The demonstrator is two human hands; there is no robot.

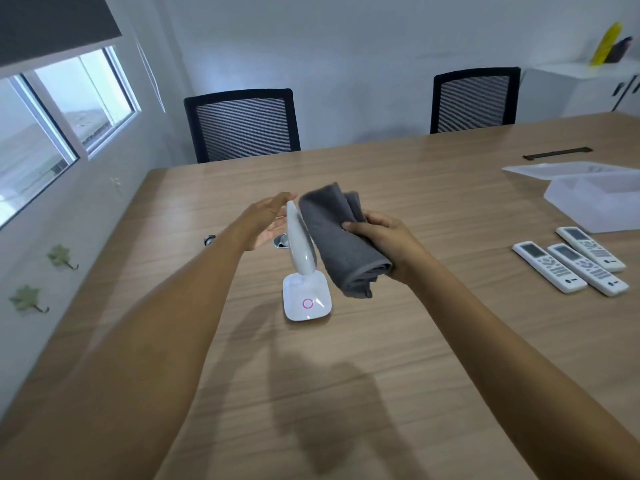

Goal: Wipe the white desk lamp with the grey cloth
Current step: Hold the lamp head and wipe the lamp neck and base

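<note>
While the white desk lamp (302,258) is standing upright near the wooden table's (415,341) left middle, its long head rising vertically, the right hand (388,242) is gripping the grey cloth (337,237) against its right face; the left hand (266,220) is bracing flat, fingers extended, on the opposite side. No legible writing; a pink ring is marking the base.

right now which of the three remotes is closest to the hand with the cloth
The leftmost remote: it lies nearest the right hand holding the grey cloth. The other two remotes lie farther right.
</note>
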